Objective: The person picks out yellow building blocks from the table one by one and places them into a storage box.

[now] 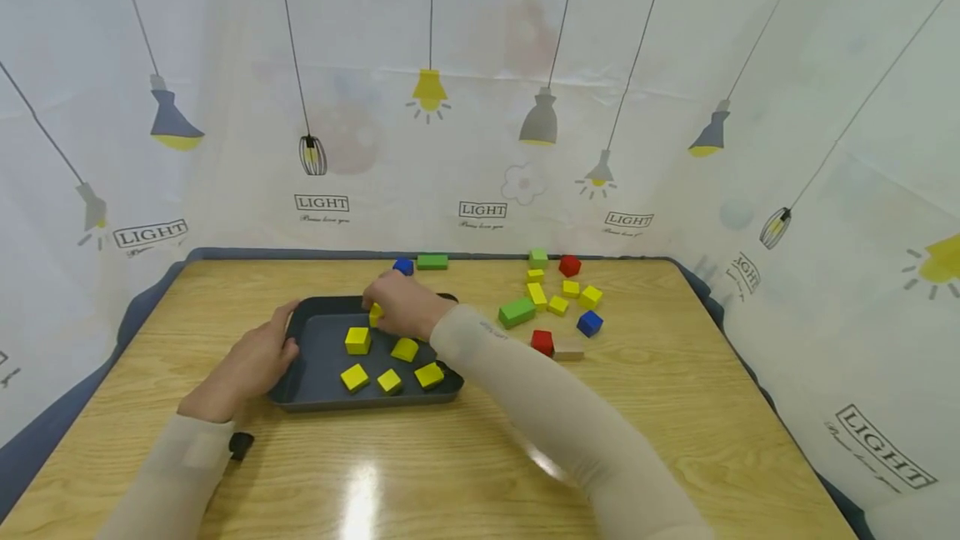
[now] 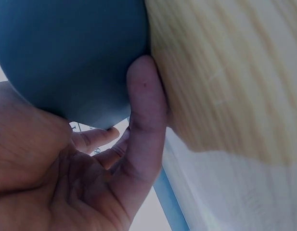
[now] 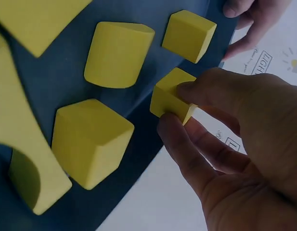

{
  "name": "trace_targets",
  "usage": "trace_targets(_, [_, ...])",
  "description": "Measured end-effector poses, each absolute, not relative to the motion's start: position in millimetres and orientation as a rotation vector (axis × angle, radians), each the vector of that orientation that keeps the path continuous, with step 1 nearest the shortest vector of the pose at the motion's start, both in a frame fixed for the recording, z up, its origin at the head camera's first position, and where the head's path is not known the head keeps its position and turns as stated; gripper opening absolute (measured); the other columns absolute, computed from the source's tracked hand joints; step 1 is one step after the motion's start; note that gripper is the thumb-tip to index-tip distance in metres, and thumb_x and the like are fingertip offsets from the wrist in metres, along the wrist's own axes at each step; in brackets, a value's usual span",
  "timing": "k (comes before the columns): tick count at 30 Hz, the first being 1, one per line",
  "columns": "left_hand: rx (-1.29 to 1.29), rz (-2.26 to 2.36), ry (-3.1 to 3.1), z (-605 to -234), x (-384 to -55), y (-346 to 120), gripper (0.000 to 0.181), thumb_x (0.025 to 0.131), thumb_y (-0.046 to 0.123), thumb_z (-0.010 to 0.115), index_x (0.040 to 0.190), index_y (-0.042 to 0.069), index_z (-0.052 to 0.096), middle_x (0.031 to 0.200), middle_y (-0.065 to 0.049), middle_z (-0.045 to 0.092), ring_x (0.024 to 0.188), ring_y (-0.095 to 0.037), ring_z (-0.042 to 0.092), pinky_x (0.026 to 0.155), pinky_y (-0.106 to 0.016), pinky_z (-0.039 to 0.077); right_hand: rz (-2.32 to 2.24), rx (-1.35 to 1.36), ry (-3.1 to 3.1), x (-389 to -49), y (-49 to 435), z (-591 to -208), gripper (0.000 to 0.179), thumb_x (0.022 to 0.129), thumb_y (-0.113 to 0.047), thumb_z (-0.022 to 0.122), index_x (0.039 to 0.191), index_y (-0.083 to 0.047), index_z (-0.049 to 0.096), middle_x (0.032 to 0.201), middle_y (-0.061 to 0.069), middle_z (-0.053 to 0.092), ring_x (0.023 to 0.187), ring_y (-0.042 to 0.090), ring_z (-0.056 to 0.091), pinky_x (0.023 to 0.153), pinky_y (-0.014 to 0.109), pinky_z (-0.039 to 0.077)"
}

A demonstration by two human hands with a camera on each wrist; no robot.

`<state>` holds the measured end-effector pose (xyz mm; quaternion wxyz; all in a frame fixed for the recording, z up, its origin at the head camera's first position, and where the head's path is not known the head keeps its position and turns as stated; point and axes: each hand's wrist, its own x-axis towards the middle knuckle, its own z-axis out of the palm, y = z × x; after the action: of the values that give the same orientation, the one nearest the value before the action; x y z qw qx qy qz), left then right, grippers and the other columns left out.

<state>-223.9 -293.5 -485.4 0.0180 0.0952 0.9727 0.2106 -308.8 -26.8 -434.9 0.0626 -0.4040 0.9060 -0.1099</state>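
A dark grey tray [image 1: 318,361] lies on the table with several yellow blocks in it, among them a cube [image 1: 357,341], a rounded block [image 3: 118,55] and an arch-shaped block [image 3: 23,125]. My left hand [image 1: 255,361] grips the tray's left end; in the left wrist view a finger bends along its wall. Over the tray's far side, my right hand [image 1: 408,305] pinches a small yellow block [image 3: 170,94] between thumb and fingers. From the head view, that hand covers most of the block and part of the far rim.
Right of the tray lie loose blocks: a long green block [image 1: 517,312], a blue cube [image 1: 590,323], a red block [image 1: 542,342], a plain wooden block [image 1: 568,348] and several yellow ones. Behind the tray are a blue block [image 1: 403,266] and a flat green block [image 1: 432,262].
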Motion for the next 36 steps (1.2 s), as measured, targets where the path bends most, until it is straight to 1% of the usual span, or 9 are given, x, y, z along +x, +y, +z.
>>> trace_targets(7, [0.306, 0.656, 3.027, -485.0, -224.1, -292.2, 0.070, 0.115, 0.004, 0.056, 0.174, -0.015, 0.025, 0.080, -0.008, 0.056, 0.067, -0.021, 0.052, 0.065, -0.037, 0.042, -0.244, -1.173, 2.737, -311.1, -33.2, -443.1, 0.034, 0.108, -0.008, 0.083, 0.142, -0.007, 0.083, 0.145, 0.007, 0.082, 0.136, 0.022, 0.076, 0.113, 0.029, 0.063])
trace_targets(14, [0.301, 0.643, 3.031, -485.7, -223.3, -293.0, 0.069, 0.115, 0.004, 0.055, 0.173, -0.015, 0.026, 0.078, -0.007, 0.056, 0.067, -0.021, 0.052, 0.065, -0.037, 0.043, -0.199, -1.138, 2.732, -310.2, -36.3, -443.7, 0.035, 0.109, -0.009, 0.082, 0.145, -0.010, 0.082, 0.148, 0.006, 0.081, 0.137, 0.021, 0.076, 0.113, 0.028, 0.063])
trace_targets(18, [0.299, 0.637, 3.032, -485.7, -223.1, -293.1, 0.069, 0.115, 0.005, 0.056, 0.173, -0.015, 0.026, 0.080, -0.008, 0.057, 0.068, -0.021, 0.053, 0.066, -0.038, 0.044, -0.216, -1.148, 2.727, -310.2, -33.3, -445.8, 0.039, 0.110, -0.010, 0.081, 0.148, -0.011, 0.080, 0.150, 0.006, 0.080, 0.140, 0.022, 0.074, 0.115, 0.029, 0.062])
trace_targets(23, [0.303, 0.631, 3.037, -484.9, -223.4, -292.7, 0.068, 0.115, 0.005, 0.056, 0.173, -0.015, 0.026, 0.081, -0.008, 0.057, 0.069, -0.021, 0.053, 0.066, -0.038, 0.044, -0.289, -1.175, 2.724, -310.7, -26.2, -444.7, 0.042, 0.110, -0.012, 0.080, 0.152, -0.009, 0.077, 0.150, 0.006, 0.079, 0.140, 0.022, 0.073, 0.115, 0.031, 0.062])
trace_targets(27, [0.302, 0.626, 3.043, -484.7, -223.3, -292.3, 0.068, 0.115, 0.004, 0.056, 0.172, -0.016, 0.026, 0.081, -0.008, 0.057, 0.069, -0.022, 0.053, 0.066, -0.038, 0.044, -0.330, -1.163, 2.748, -312.3, -19.3, -440.2, 0.042, 0.113, -0.019, 0.078, 0.154, -0.011, 0.076, 0.149, 0.005, 0.078, 0.131, 0.019, 0.073, 0.111, 0.030, 0.063])
trace_targets(30, [0.298, 0.623, 3.044, -485.7, -223.4, -292.5, 0.068, 0.115, 0.004, 0.056, 0.173, -0.015, 0.026, 0.080, -0.008, 0.057, 0.069, -0.021, 0.053, 0.066, -0.038, 0.043, -0.355, -1.158, 2.796, -315.5, -12.0, -436.3, 0.041, 0.114, -0.023, 0.076, 0.154, -0.012, 0.076, 0.147, 0.006, 0.076, 0.125, 0.018, 0.071, 0.107, 0.031, 0.063])
trace_targets(36, [0.305, 0.619, 3.046, -486.5, -223.9, -292.3, 0.068, 0.115, 0.004, 0.056, 0.173, -0.015, 0.026, 0.081, -0.009, 0.057, 0.069, -0.022, 0.054, 0.066, -0.039, 0.044, -0.416, -1.077, 2.926, -325.3, 11.9, -432.8, 0.041, 0.115, -0.029, 0.075, 0.152, -0.012, 0.077, 0.143, 0.010, 0.074, 0.113, 0.021, 0.070, 0.098, 0.036, 0.064])
